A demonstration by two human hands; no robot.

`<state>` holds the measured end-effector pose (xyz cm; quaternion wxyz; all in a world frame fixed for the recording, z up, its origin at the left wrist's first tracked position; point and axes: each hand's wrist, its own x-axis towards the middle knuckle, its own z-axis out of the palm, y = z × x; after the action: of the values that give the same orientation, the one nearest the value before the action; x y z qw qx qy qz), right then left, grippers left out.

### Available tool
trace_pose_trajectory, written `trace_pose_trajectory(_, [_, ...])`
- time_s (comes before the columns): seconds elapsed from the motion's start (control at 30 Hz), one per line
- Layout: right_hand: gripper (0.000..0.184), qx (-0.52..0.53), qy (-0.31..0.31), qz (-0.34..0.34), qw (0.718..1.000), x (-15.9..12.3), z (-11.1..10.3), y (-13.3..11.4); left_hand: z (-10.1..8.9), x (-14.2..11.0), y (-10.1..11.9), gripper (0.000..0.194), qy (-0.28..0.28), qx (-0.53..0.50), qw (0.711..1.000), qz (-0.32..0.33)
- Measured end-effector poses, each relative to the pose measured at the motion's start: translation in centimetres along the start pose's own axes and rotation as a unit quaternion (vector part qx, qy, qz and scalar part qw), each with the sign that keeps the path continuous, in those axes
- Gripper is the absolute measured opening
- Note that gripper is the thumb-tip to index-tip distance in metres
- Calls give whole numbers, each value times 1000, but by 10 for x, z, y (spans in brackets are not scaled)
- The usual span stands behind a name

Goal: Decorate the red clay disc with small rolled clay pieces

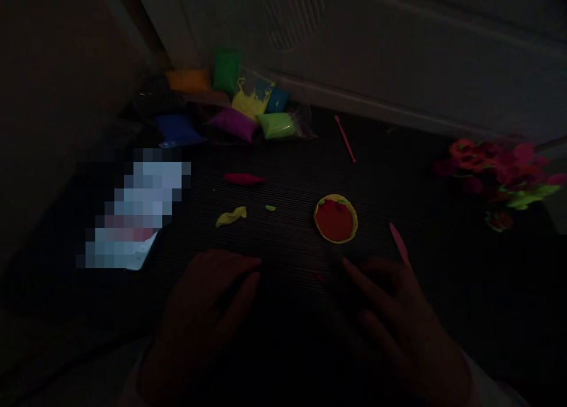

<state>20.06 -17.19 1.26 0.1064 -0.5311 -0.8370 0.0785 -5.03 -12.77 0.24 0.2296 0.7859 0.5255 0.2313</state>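
Note:
In dim light, my left hand (208,303) rests low over the dark table, its thumb and index finger apart with nothing seen between them. My right hand (394,318) has its index finger stretched out, the thumb apart below it. Just beyond that fingertip lies a round clay piece (335,222), red-orange inside a yellow rim, with small green and red bits along its top. A tiny red scrap (320,278) sits left of the right hand. Farther off lie a yellow clay strip (231,216), a small green clay bit (270,208) and a red clay roll (244,179).
A pink knife-shaped tool (399,241) lies beside my right hand, a thin pink stick tool (345,139) farther back. Several coloured clay packets (234,123) stand along the wall. A lit, blurred-out screen (142,212) is at left, pink and red flowers (500,165) at right.

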Motion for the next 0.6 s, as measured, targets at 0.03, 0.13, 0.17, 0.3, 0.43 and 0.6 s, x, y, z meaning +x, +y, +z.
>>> trace_pose_trajectory(0.03, [42,3,4,-1,1000,-2,-1,-1,0,0,-1,15,-1,0,1000,5])
trace_pose_trajectory(0.13, [35,10,12,-6,1000,-5,-1,-5,0,1,-2,16,-1,5,1000,29])
trace_pose_trajectory(0.17, [34,11,14,-7,1000,-5,0,-7,1,1,0,16,2,12,999,41])
trace_pose_trajectory(0.3, [29,5,33,-11,999,-2,4,-14,12,3,15,18,10,29,994,109])
trace_pose_trajectory(0.43, [28,3,40,-5,999,0,6,-18,30,7,37,18,6,20,992,121])
trace_pose_trajectory(0.6, [29,14,35,-3,999,1,8,-19,43,12,44,17,-12,26,996,87])
